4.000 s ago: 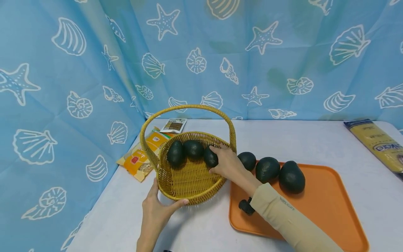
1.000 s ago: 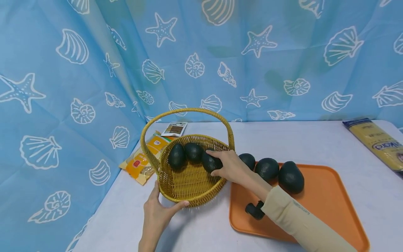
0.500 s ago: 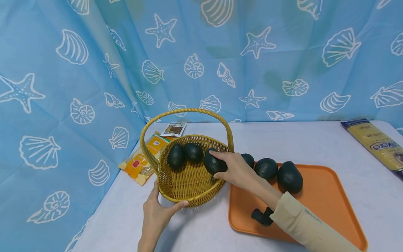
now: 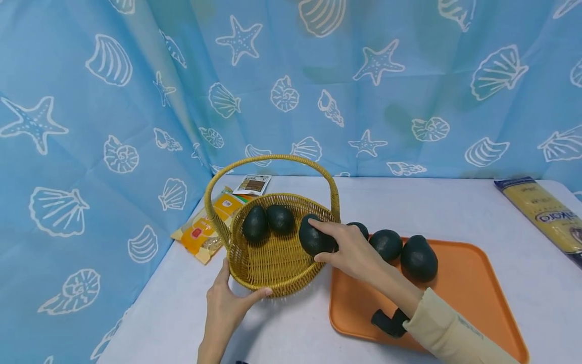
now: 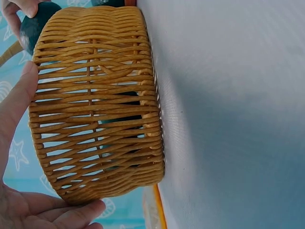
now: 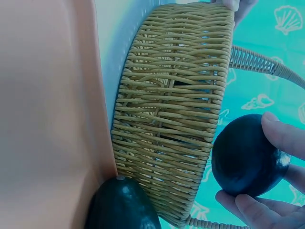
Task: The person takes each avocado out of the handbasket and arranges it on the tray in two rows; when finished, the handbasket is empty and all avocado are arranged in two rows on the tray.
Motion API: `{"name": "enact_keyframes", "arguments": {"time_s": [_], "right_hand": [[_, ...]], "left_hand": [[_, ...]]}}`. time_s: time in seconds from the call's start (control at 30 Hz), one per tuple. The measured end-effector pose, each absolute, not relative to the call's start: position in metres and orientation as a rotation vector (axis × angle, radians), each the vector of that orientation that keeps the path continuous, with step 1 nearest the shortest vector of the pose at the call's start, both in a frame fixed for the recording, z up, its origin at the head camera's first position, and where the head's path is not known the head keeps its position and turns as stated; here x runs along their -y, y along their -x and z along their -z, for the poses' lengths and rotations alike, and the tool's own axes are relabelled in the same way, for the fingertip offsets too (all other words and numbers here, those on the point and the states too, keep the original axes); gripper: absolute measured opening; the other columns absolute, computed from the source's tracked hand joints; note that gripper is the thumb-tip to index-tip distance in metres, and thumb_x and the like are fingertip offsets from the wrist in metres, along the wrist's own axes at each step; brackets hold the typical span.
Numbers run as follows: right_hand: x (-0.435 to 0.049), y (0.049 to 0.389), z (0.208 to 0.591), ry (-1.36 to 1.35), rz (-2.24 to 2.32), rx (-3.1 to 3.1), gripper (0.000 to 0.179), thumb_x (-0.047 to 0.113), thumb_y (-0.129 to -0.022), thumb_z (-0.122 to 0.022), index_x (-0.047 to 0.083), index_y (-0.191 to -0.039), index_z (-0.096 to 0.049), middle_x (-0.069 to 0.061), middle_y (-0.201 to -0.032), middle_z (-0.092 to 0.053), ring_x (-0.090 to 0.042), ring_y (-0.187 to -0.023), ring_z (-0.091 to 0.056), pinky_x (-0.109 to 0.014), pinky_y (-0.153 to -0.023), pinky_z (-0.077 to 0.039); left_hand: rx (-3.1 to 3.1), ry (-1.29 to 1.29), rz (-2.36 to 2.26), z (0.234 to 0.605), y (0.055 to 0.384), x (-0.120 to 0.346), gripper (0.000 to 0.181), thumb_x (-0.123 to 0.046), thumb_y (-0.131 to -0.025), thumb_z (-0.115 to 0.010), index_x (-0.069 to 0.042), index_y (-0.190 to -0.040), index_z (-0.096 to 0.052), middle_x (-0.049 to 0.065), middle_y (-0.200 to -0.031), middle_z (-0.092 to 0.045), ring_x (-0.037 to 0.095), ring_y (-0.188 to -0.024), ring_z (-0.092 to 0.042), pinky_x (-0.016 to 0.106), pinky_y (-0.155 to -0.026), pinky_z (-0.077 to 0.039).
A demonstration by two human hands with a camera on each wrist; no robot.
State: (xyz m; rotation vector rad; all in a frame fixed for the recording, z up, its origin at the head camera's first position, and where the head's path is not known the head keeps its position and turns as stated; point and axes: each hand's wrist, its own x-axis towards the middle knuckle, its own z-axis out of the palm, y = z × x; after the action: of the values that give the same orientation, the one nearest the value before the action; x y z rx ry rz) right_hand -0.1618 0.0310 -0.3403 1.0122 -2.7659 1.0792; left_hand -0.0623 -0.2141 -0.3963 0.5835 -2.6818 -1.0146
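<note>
Probably firm but slippery, the avocado (image 4: 312, 238) gripped by the right hand (image 4: 350, 247) needs holding mid-body; the left hand (image 4: 227, 302) grips the basket (image 4: 293, 286).

The arch-handled, yellow woven basket (image 4: 268, 263) stands upright, its near-left rim in the grip of the left hand (image 4: 229, 305). Just above its right rim, the right hand (image 4: 352, 251) holds a glossy dark avocado (image 4: 313, 238). Inside, toward its far left, lie a pear-shaped avocado (image 4: 255, 224) and a rounder one (image 4: 281, 220); three more avocados (image 4: 385, 244) line up to its right.
</note>
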Motion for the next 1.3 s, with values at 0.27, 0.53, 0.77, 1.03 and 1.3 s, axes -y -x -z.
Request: {"name": "enact_keyframes", "arguments": {"time_s": [0.27, 0.53, 0.77, 1.03, 1.3], "right_hand": [[-0.037, 0.157, 0.34, -0.99, -1.086, 2.748, 0.071, 0.02, -0.08, -0.078, 0.014, -0.144, -0.047, -0.015, -0.138, -0.056, -0.034, -0.124, -0.056, -0.05, -0.095, -0.052], [-0.043, 0.152, 0.341, -0.97, -1.07, 2.726, 0.07, 0.019, -0.08, -0.078, 0.014, -0.143, -0.048, -0.014, -0.136, -0.058, -0.034, -0.121, -0.057, -0.052, -0.095, -0.052], [-0.05, 0.147, 0.342, -0.949, -1.098, 2.692, 0.071, 0.019, -0.079, -0.079, 0.015, -0.142, -0.049, -0.015, -0.134, -0.059, -0.034, -0.121, -0.058, -0.051, -0.094, -0.053], [-0.056, 0.142, 0.346, -0.943, -1.076, 2.665, 0.071, 0.02, -0.077, -0.08, 0.014, -0.141, -0.05, -0.014, -0.131, -0.062, -0.033, -0.118, -0.06, -0.052, -0.093, -0.053], [-0.062, 0.137, 0.349, -0.899, -1.088, 2.721, 0.072, 0.023, -0.079, -0.079, 0.017, -0.143, -0.048, -0.012, -0.137, -0.057, -0.034, -0.125, -0.055, -0.057, -0.098, -0.048]], "left_hand": [[2.677, -0.579, 1.004, 0.396, 0.063, 0.214, 0.125, -0.058, -0.058, -0.085, 0.002, -0.15, -0.025, 0.026, -0.148, -0.039, 0.045, -0.134, -0.04, 0.058, -0.105, -0.042], [2.671, -0.575, 1.005, 0.397, 0.063, 0.214, 0.125, -0.057, -0.058, -0.085, 0.004, -0.149, -0.026, 0.027, -0.147, -0.039, 0.045, -0.134, -0.04, 0.058, -0.105, -0.042], [2.673, -0.574, 1.028, 0.396, 0.062, 0.215, 0.125, -0.057, -0.058, -0.085, 0.004, -0.15, -0.025, 0.027, -0.148, -0.038, 0.045, -0.135, -0.039, 0.058, -0.106, -0.041], [2.667, -0.555, 1.027, 0.397, 0.063, 0.215, 0.126, -0.058, -0.058, -0.085, 0.003, -0.15, -0.025, 0.026, -0.148, -0.038, 0.044, -0.135, -0.039, 0.058, -0.105, -0.041], [2.666, -0.565, 1.037, 0.397, 0.063, 0.215, 0.127, -0.059, -0.057, -0.085, 0.003, -0.15, -0.025, 0.026, -0.149, -0.038, 0.045, -0.135, -0.038, 0.058, -0.106, -0.04]]}}
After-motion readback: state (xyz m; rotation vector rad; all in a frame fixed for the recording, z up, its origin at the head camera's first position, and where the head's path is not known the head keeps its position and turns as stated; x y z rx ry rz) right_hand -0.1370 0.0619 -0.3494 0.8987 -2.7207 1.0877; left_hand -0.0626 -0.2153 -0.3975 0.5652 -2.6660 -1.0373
